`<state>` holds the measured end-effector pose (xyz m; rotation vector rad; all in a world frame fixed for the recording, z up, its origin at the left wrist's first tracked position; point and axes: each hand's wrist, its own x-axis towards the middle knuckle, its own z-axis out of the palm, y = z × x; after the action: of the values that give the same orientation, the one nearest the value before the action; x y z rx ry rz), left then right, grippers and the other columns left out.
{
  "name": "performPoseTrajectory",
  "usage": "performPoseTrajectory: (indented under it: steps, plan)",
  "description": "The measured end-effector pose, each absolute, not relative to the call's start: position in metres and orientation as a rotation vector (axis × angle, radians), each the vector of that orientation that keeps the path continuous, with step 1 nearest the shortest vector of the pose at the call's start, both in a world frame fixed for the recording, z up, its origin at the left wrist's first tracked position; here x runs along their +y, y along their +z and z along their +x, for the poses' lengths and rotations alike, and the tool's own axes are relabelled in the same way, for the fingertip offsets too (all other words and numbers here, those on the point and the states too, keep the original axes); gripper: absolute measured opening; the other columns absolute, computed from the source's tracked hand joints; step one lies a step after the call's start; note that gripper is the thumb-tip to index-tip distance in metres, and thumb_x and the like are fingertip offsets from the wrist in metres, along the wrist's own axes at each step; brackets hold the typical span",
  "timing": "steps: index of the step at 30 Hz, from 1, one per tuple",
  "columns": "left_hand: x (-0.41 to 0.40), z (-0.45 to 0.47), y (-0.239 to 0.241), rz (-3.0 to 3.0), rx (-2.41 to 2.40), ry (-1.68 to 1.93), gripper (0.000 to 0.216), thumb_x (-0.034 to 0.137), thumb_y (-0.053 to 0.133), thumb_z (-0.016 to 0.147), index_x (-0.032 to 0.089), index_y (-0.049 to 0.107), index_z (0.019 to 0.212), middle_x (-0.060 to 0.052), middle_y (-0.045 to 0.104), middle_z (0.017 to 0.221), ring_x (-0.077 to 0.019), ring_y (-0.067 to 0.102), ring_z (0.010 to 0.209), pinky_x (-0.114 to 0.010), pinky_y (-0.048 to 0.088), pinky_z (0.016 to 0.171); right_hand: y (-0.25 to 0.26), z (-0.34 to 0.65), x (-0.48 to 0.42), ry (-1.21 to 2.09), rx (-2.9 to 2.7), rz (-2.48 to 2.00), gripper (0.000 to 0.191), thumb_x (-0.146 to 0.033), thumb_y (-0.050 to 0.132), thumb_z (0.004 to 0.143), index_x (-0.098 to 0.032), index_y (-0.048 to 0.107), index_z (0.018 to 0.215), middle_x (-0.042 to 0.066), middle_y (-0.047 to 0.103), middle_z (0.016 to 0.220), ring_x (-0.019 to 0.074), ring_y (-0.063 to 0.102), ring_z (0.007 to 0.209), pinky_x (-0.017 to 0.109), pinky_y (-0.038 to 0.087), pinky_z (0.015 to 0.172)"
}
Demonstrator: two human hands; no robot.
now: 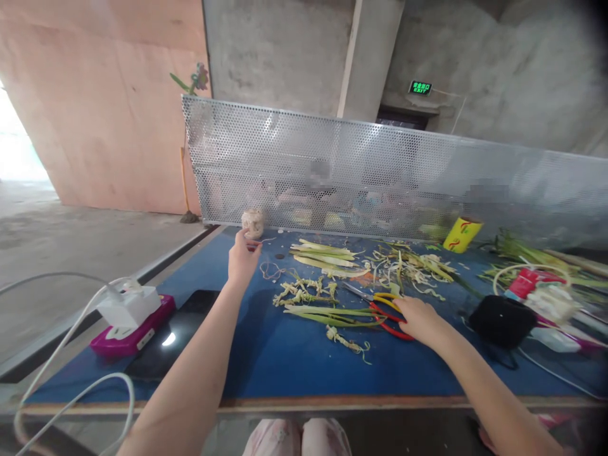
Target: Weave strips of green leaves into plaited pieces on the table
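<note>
My left hand point(244, 256) is at the far left of the table, its fingers curled right in front of a pale ball of string point(253, 221). What lies between the fingers is hard to make out; a thin strand shows just beside them. To the right, my right hand point(420, 321) is closed at the red and yellow handles of scissors point(386, 303), whose blades point left. Under the blades lies a bunch of green stalks point(327, 314). Pale peeled scraps point(306, 291) and longer trimmed stalks point(325, 254) lie behind it, and a small rooty piece point(346, 341) in front.
A phone point(175, 332) and a magenta power strip point(142, 332) with white plugs and cables occupy the left. On the right are a black box-like object point(501, 321), a yellow roll point(462, 234) and leafy stalks point(517, 250). A perforated metal panel point(304, 145) closes the back of the blue table point(285, 373).
</note>
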<state>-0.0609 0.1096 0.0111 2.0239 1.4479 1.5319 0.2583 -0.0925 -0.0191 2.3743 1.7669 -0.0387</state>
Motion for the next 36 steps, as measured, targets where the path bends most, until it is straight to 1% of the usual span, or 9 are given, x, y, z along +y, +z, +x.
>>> performPoseTrajectory:
  steps: [4, 7, 14, 18, 24, 27, 29, 32, 36]
  plan:
    - [0.106, -0.058, 0.014, 2.105, 1.377, 1.510, 0.049, 0.019, 0.053, 0.071, 0.015, 0.039, 0.118, -0.004, 0.066, 0.081, -0.0148, 0.061, 0.073, -0.027, 0.046, 0.073, -0.020, 0.260, -0.078, -0.049, 1.754, 2.375, 0.036, 0.001, 0.050, 0.067, -0.006, 0.054, 0.102, 0.017, 0.061, 0.096, 0.0246, 0.061, 0.088, 0.027, 0.043, 0.066]
    - [0.106, -0.058, 0.015, 2.130, 1.360, 1.506, 0.049, 0.018, 0.052, 0.071, 0.014, 0.039, 0.118, -0.004, 0.066, 0.080, -0.0158, 0.061, 0.072, -0.029, 0.046, 0.072, -0.023, 0.258, -0.074, -0.019, 1.726, 2.373, 0.035, 0.000, 0.052, 0.067, -0.006, 0.054, 0.101, 0.017, 0.062, 0.091, 0.0246, 0.062, 0.083, 0.026, 0.042, 0.063]
    - [0.103, -0.053, 0.016, 2.236, 1.218, 1.456, 0.053, 0.014, 0.051, 0.071, 0.018, 0.035, 0.121, -0.002, 0.065, 0.082, -0.0143, 0.060, 0.070, -0.027, 0.046, 0.070, -0.004, 0.258, -0.068, 0.177, 1.694, 2.303, 0.036, 0.006, 0.051, 0.065, -0.005, 0.056, 0.099, 0.020, 0.059, 0.098, 0.0273, 0.061, 0.089, 0.029, 0.042, 0.068]
    - [0.102, -0.051, 0.017, 2.273, 1.178, 1.402, 0.054, 0.013, 0.051, 0.072, 0.018, 0.034, 0.123, -0.002, 0.065, 0.083, -0.0150, 0.060, 0.071, -0.028, 0.046, 0.070, 0.033, 0.255, -0.058, 0.338, 1.683, 2.268, 0.025, 0.004, 0.045, 0.072, -0.007, 0.060, 0.090, 0.020, 0.062, 0.094, 0.0250, 0.061, 0.088, 0.029, 0.041, 0.069]
    - [0.102, -0.051, 0.018, 2.269, 1.172, 1.435, 0.054, 0.012, 0.051, 0.071, 0.019, 0.036, 0.122, -0.003, 0.065, 0.082, -0.0161, 0.061, 0.073, -0.029, 0.047, 0.071, 0.065, 0.256, -0.051, 0.586, 1.605, 2.340, 0.030, 0.000, 0.040, 0.074, -0.004, 0.052, 0.102, 0.020, 0.062, 0.097, 0.0264, 0.057, 0.094, 0.032, 0.037, 0.074]
    - [0.102, -0.050, 0.018, 2.274, 1.147, 1.454, 0.053, 0.013, 0.052, 0.071, 0.020, 0.037, 0.121, -0.002, 0.066, 0.082, -0.0158, 0.061, 0.072, -0.029, 0.047, 0.070, 0.069, 0.257, -0.052, 0.691, 1.516, 2.460, 0.030, -0.010, 0.040, 0.076, -0.002, 0.047, 0.105, 0.022, 0.061, 0.095, 0.0289, 0.058, 0.090, 0.037, 0.035, 0.073]
    - [0.103, -0.049, 0.017, 2.272, 1.132, 1.465, 0.052, 0.014, 0.052, 0.072, 0.020, 0.037, 0.121, -0.002, 0.066, 0.082, -0.0154, 0.061, 0.072, -0.028, 0.047, 0.070, 0.069, 0.247, -0.051, 0.680, 1.555, 2.556, 0.034, -0.028, 0.043, 0.078, -0.005, 0.048, 0.102, 0.019, 0.063, 0.090, 0.0287, 0.058, 0.084, 0.037, 0.035, 0.071]
    - [0.104, -0.049, 0.017, 2.271, 1.130, 1.511, 0.050, 0.015, 0.053, 0.072, 0.021, 0.039, 0.120, -0.002, 0.066, 0.081, -0.0150, 0.062, 0.074, -0.028, 0.047, 0.071, 0.064, 0.214, -0.048, 0.542, 1.863, 2.564, 0.056, -0.060, 0.038, 0.072, -0.011, 0.050, 0.097, 0.015, 0.064, 0.086, 0.0279, 0.058, 0.078, 0.038, 0.035, 0.069]
    - [0.103, -0.050, 0.021, 2.263, 1.116, 1.615, 0.047, 0.015, 0.053, 0.072, 0.021, 0.041, 0.118, -0.002, 0.066, 0.081, -0.0146, 0.062, 0.075, -0.028, 0.048, 0.071, 0.050, 0.155, -0.042, 0.360, 2.184, 2.413, 0.058, -0.061, 0.037, 0.071, -0.011, 0.052, 0.095, 0.013, 0.064, 0.081, 0.0263, 0.059, 0.075, 0.038, 0.036, 0.071]
